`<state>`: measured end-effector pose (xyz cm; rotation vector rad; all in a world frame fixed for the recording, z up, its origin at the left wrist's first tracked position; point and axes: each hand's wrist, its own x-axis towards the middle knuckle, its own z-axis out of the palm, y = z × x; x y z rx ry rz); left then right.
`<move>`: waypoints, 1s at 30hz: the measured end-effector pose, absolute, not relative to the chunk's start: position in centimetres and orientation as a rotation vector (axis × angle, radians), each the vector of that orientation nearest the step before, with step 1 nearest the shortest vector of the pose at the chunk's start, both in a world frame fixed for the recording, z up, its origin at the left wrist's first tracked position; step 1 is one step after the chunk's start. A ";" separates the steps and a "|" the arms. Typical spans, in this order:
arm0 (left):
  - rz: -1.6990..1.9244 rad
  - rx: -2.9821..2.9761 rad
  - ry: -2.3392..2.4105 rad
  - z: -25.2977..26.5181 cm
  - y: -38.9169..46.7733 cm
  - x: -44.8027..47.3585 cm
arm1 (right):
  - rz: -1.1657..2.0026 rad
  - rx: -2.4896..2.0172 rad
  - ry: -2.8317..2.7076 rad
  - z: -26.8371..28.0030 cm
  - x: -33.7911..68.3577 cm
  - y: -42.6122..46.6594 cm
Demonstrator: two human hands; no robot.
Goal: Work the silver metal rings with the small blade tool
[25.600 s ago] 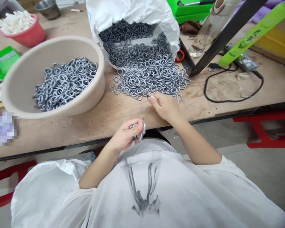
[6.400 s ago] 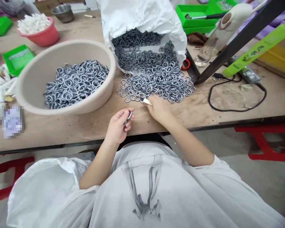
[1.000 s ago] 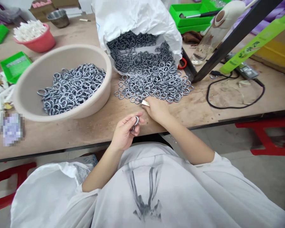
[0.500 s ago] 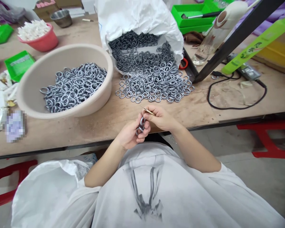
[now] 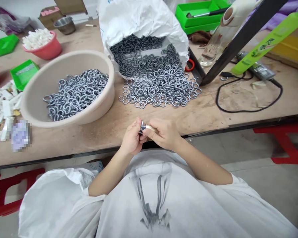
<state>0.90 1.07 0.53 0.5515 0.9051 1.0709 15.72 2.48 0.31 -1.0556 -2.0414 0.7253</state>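
Just over the table's front edge, my two hands meet. My left hand (image 5: 132, 137) is closed around grey rings (image 5: 141, 127), mostly hidden by the fingers; how many it holds I cannot tell. In my right hand (image 5: 165, 133) is a slim tool with a pale handle (image 5: 151, 128), its tip against or close to the rings. The kind of tool is not clear. Beyond the hands, a heap of loose grey rings (image 5: 161, 87) spills from a white sack (image 5: 141, 19) lying on its side. More grey rings (image 5: 76, 94) fill part of a beige basin (image 5: 99, 114) on the left.
A dark metal bar (image 5: 228, 56) slants up at the right, beside a lime-green strip (image 5: 268, 46) and a black cable (image 5: 218, 99). White pieces (image 5: 2, 109) and a green tray (image 5: 24, 73) lie left of the basin. Red stools (image 5: 285, 142) stand below the table.
My left hand has moved slightly left. My right hand has turned, so the tool's pale handle now shows where a thin point stuck up before. The rings are now more hidden. The view has shifted slightly.
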 end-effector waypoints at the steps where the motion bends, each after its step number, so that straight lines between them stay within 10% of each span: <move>1: 1.073 0.548 0.902 0.6 1.0 1.0 | 0.693 -1.059 -2.061 0.4 15.7 2.4; 30: 1.216 0.625 1.015 -0.8 1.8 -3.8 | 0.440 -1.774 -2.276 0.7 12.6 10.2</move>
